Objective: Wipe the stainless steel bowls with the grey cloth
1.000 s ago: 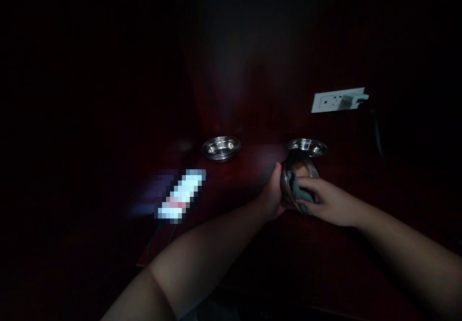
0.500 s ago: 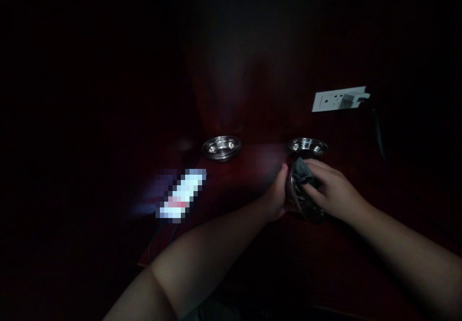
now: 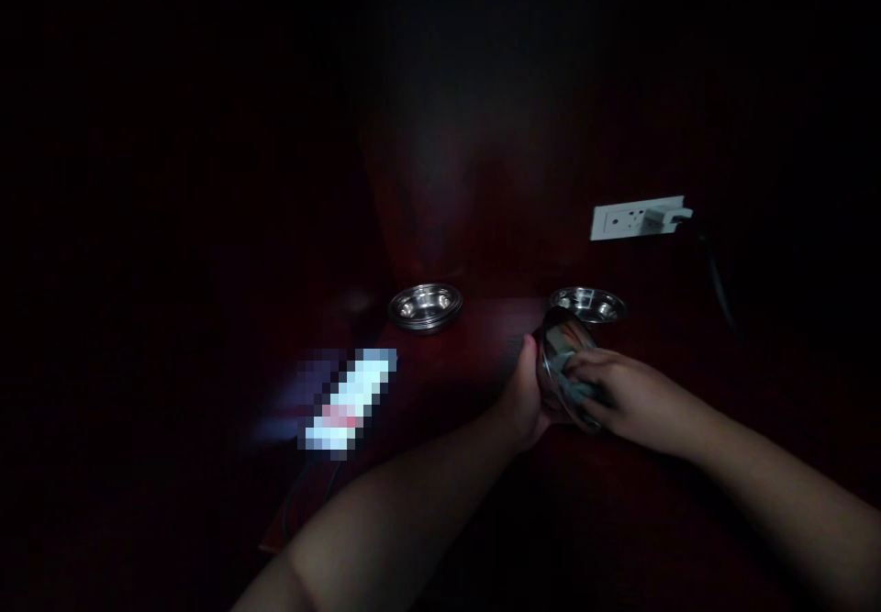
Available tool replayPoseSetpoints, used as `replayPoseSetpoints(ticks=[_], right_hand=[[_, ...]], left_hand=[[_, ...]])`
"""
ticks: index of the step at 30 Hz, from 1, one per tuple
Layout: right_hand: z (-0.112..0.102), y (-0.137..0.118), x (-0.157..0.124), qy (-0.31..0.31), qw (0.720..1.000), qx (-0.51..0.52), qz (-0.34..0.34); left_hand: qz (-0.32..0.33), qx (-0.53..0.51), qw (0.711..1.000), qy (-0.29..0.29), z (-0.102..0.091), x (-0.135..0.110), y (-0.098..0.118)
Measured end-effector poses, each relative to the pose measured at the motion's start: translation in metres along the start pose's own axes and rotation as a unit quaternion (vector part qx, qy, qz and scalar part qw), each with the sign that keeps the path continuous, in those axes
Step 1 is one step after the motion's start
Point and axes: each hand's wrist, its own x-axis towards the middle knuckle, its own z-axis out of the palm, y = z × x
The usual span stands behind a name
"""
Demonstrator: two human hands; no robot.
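Note:
My left hand (image 3: 529,406) grips a shiny steel bowl (image 3: 559,332) from its left side, thumb up along the outside. The bowl is tipped on edge, with its inside turned toward my right hand (image 3: 616,396). The fingers of that hand are closed on a dark grey cloth (image 3: 582,383) and press it against the inside of the bowl. Just behind, another steel bowl (image 3: 588,305) rests upright on the table, partly covered by the held one. A stack of steel bowls (image 3: 425,307) stands farther left.
A lit phone (image 3: 351,401), its screen pixelated, lies at the left with a thin cable by the edge of the dark red table (image 3: 468,355). On the back wall is a white socket plate (image 3: 619,220) with a plug (image 3: 664,217) in it and a dark cord (image 3: 719,282). The surroundings are very dark.
My right hand and the cloth have moved down from the bowl's upper rim to lower inside it. The view has tilted up slightly, so everything sits lower in the picture.

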Motion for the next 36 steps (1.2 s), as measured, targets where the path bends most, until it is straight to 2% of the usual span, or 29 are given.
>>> replayPoseSetpoints(ticks=[4,7,13,19,23,27,33,36], right_hand=[[-0.005,-0.011,0.000,-0.048,0.994,0.099,-0.015],[-0.006,-0.015,-0.001,-0.048,0.986,0.156,-0.037],[0.005,-0.013,-0.002,0.024,0.983,0.180,-0.039],[0.006,-0.016,0.002,0.134,0.980,0.132,-0.067],[0.003,-0.016,0.003,0.169,0.978,0.099,-0.076],[0.004,-0.007,0.002,0.145,0.986,0.071,-0.049],[0.008,0.006,0.004,0.069,0.997,0.008,0.036],[0.007,0.006,0.004,0.042,0.998,-0.009,0.048]], left_hand=[[0.018,0.014,1.000,-0.007,-0.003,0.004,-0.005],[0.019,0.025,0.999,-0.009,-0.003,0.005,-0.008],[0.019,0.013,1.000,-0.017,-0.002,0.003,-0.008],[0.008,0.025,0.999,-0.019,0.001,0.000,-0.006],[0.008,0.046,0.998,-0.034,-0.001,0.001,-0.009],[0.008,0.045,0.999,-0.022,-0.002,0.003,-0.010],[0.006,0.030,0.999,-0.021,0.000,0.002,-0.005],[0.011,0.025,0.999,-0.018,0.000,0.002,-0.005]])
